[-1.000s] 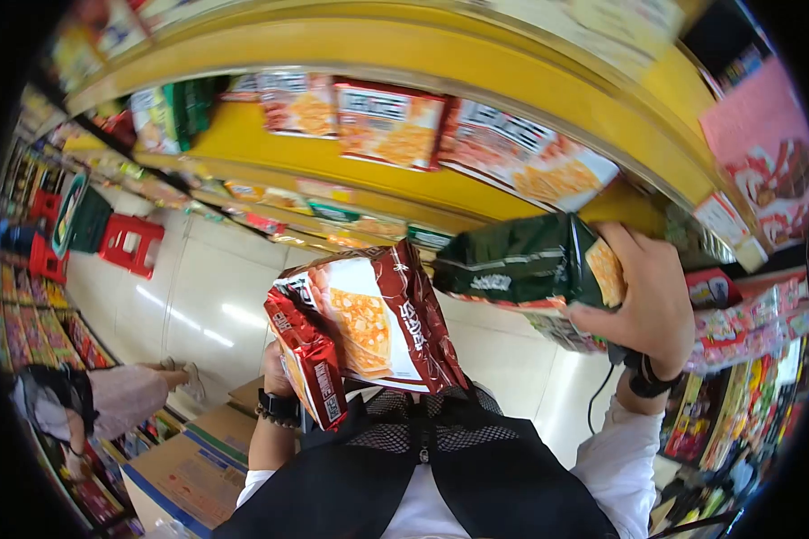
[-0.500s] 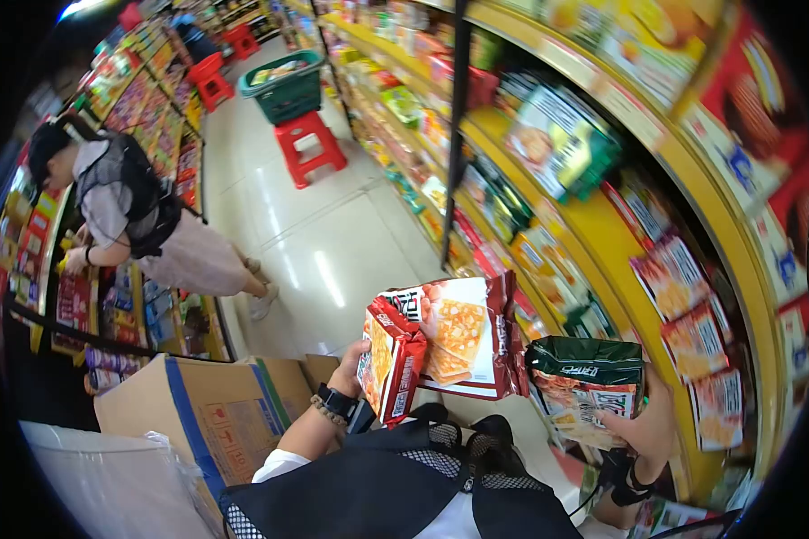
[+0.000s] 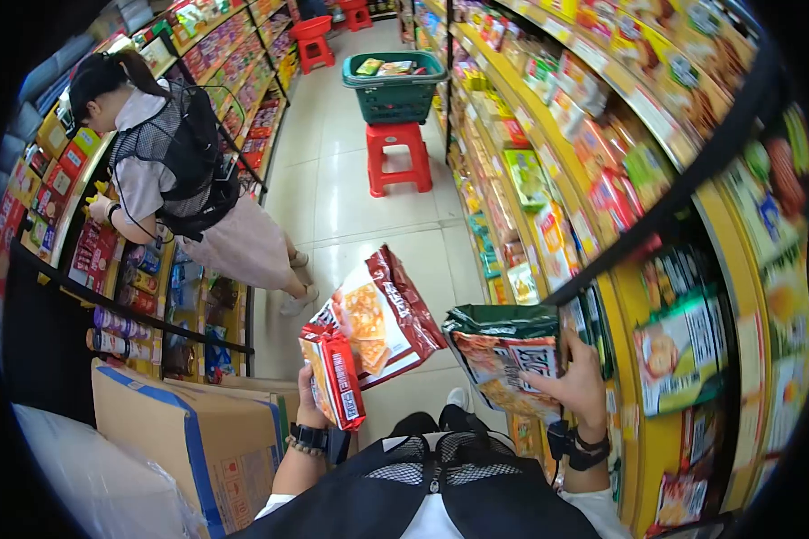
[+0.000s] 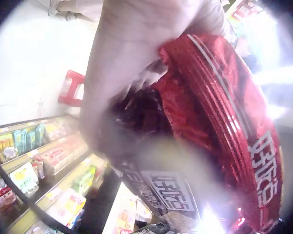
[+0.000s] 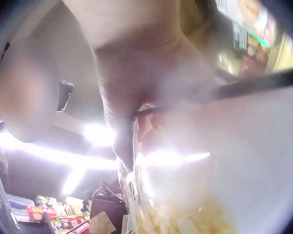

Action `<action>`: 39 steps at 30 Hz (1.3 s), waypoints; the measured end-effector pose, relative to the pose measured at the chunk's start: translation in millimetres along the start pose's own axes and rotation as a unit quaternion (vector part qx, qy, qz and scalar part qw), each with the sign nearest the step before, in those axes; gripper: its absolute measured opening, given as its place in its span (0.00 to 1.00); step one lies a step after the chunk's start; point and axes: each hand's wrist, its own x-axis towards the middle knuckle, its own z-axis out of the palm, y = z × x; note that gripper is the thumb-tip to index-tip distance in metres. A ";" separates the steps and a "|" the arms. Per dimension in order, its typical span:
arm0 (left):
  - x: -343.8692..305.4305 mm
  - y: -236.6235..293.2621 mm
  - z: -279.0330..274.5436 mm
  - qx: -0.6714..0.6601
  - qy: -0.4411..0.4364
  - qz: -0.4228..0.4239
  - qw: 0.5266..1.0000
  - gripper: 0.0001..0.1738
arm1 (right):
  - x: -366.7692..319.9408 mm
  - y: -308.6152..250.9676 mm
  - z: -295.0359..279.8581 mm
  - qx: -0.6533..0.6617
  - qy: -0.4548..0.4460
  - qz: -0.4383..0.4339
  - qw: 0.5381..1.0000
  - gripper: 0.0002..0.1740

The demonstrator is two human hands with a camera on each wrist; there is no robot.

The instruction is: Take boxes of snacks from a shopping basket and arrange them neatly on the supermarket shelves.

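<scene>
My left hand [image 3: 311, 406] grips a small red cracker pack [image 3: 343, 384] and a larger brown-and-white cracker bag [image 3: 365, 316] behind it, both printed with square crackers. In the left wrist view the red pack's ribbed seal [image 4: 205, 92] lies close beside the palm, and the brown bag [image 4: 173, 192] shows below. My right hand [image 3: 581, 382] holds a dark green cracker bag [image 3: 503, 346] by its right end, thumb across the printed front. The right wrist view shows that hand [image 5: 141, 68] over the bag's pale, glare-washed face [image 5: 210, 161]. The bags are held apart, in front of my chest.
Stocked yellow shelves [image 3: 616, 296] run along the right. A person [image 3: 184, 171] stands at the left shelves. Ahead in the aisle, a green basket [image 3: 395, 97] with packages sits on a red stool [image 3: 399, 160]. A cardboard box [image 3: 189, 440] stands close at my left.
My view has swung left and up, from the cracker shelf to the aisle. The right hand has drawn the green bag from beside the shelf to before my body. Both hands keep their holds.
</scene>
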 end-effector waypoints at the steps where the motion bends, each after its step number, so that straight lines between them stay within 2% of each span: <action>1: -0.3 6.2 -3.0 -0.020 0.006 0.005 1.000 0.32 | 20.2 7.0 11.4 0.021 0.023 -0.047 0.998 0.31; 2: 6.6 11.8 -21.4 -0.059 -0.011 0.012 0.998 0.31 | 40.9 11.7 21.9 0.043 0.045 -0.093 0.994 0.31; 3: 16.8 18.2 -31.1 -0.069 -0.005 0.030 0.997 0.31 | 71.2 5.3 20.1 -0.035 -0.017 -0.047 0.998 0.31; 4: 35.2 32.3 -10.8 -0.080 0.000 0.047 0.996 0.30 | 109.2 4.0 29.9 -0.002 -0.028 -0.036 0.999 0.30; 5: 49.3 43.8 13.7 -0.001 0.101 0.089 0.991 0.30 | 148.0 -8.4 35.8 0.031 -0.027 -0.056 0.998 0.29; 6: 68.8 58.5 14.5 -0.038 0.080 0.099 0.991 0.29 | 184.5 -20.9 42.4 0.063 -0.027 -0.076 0.995 0.28; 9: 121.1 96.3 19.0 -0.024 0.071 0.103 0.992 0.29 | 268.8 -32.9 69.3 0.127 -0.007 -0.096 0.987 0.26; 11: 171.8 133.0 23.4 -0.017 0.083 0.130 0.988 0.29 | 326.7 -45.7 82.0 0.142 -0.016 -0.054 0.988 0.25; 13: 208.2 156.1 24.3 -0.016 0.100 0.111 0.989 0.28 | 361.9 -49.9 90.2 0.235 -0.009 -0.039 0.971 0.22; 15: 258.2 182.7 26.4 -0.011 0.135 0.109 0.985 0.28 | 399.0 -58.6 84.4 0.252 0.008 -0.010 0.968 0.20; 18: 375.5 256.6 50.1 -0.032 0.098 0.067 0.992 0.28 | 495.4 -74.1 84.7 0.319 0.049 0.012 0.946 0.16; 20: 433.8 286.3 65.7 -0.038 0.065 0.052 0.996 0.27 | 542.2 -69.7 85.4 0.382 0.071 0.043 0.921 0.14; 23: 518.0 308.3 83.8 -0.046 0.018 0.045 0.998 0.25 | 611.5 -59.9 84.2 0.419 0.070 0.061 0.903 0.11; 26: 574.5 324.7 109.0 -0.013 0.019 0.054 0.998 0.24 | 660.8 -62.6 89.3 0.475 0.080 0.069 0.874 0.12; 28: 630.1 336.3 121.2 -0.045 0.028 0.027 0.998 0.24 | 722.7 -45.1 91.9 0.483 0.072 0.087 0.868 0.11; 30: 689.3 352.6 154.6 -0.027 0.015 0.066 0.997 0.24 | 807.2 -30.7 87.1 0.448 0.044 0.098 0.887 0.11; 32: 728.8 368.7 170.0 -0.036 0.035 0.064 0.997 0.24 | 870.7 -29.5 86.3 0.463 0.026 0.104 0.880 0.11; 36: 806.0 406.5 202.9 0.002 0.041 0.071 0.997 0.23 | 978.1 -30.6 93.1 0.506 0.000 0.111 0.855 0.17; 39: 860.9 432.4 213.5 -0.007 0.014 0.048 0.999 0.23 | 1038.2 -28.2 102.2 0.537 -0.020 0.120 0.835 0.18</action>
